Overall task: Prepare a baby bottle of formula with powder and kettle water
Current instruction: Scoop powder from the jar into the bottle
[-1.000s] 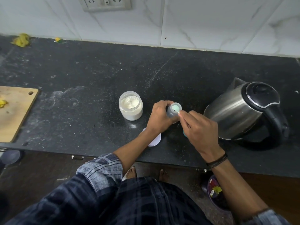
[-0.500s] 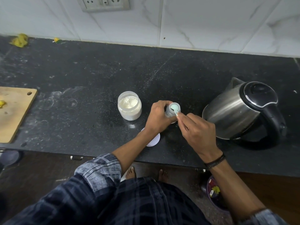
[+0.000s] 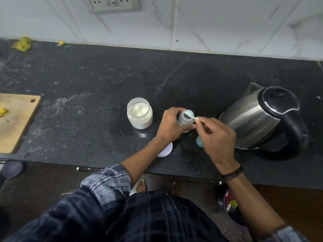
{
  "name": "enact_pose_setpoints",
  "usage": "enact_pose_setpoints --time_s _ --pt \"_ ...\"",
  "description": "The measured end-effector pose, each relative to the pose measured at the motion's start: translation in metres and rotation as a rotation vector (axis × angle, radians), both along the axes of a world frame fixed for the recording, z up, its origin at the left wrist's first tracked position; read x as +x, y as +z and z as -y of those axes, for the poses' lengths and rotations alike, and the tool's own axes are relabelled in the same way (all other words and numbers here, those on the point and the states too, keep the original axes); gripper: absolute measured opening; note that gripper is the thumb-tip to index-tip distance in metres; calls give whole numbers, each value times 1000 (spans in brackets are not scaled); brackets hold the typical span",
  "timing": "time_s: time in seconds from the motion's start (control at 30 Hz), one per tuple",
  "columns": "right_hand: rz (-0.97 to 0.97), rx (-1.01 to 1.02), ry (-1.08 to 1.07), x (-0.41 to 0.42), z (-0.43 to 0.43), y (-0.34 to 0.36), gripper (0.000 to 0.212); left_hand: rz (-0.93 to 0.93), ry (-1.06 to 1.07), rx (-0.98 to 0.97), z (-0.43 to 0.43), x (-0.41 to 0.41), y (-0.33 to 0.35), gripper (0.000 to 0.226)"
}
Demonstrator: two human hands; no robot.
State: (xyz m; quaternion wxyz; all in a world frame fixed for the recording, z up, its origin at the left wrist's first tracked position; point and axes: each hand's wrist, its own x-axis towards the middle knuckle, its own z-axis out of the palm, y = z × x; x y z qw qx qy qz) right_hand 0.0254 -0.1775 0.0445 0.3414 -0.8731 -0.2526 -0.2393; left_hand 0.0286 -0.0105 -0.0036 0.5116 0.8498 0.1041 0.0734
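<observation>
**Scoop at the bottle mouth**

The right hand (image 3: 216,137) pinches a scoop (image 3: 189,114) over the bottle (image 3: 186,120), which the left hand (image 3: 170,126) grips at the worktop (image 3: 104,81). The mouth looks narrow, so a shaky tip could scatter powder. The open jar (image 3: 139,113) stands just beyond.

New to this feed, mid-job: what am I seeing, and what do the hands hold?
No machine here: a person works with bare hands, and the one picture comes from a camera worn on the head, looking down at a black stone counter. The left hand grips a small clear baby bottle with its top off. The right hand pinches a pale green plastic scoop at the bottle's mouth. On the counter stand an open clear jar of white powder, left of the bottle, and a steel kettle with a black lid, to the right. A wooden cutting board sits far left.
</observation>
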Motion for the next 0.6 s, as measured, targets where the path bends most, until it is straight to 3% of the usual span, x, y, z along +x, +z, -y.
enact_pose_setpoints --time_s 0.27,0.47,0.6 --pt "-491 531 -173 6 0 11 13 -103 -44 -3 -5 -6 3 96" --pt "-695 890 -203 10 -1 16 8 11 17 45 -19 -24 31 89" --pt "-801 990 -200 9 -14 23 9 174 115 29 -41 -39 55 76"
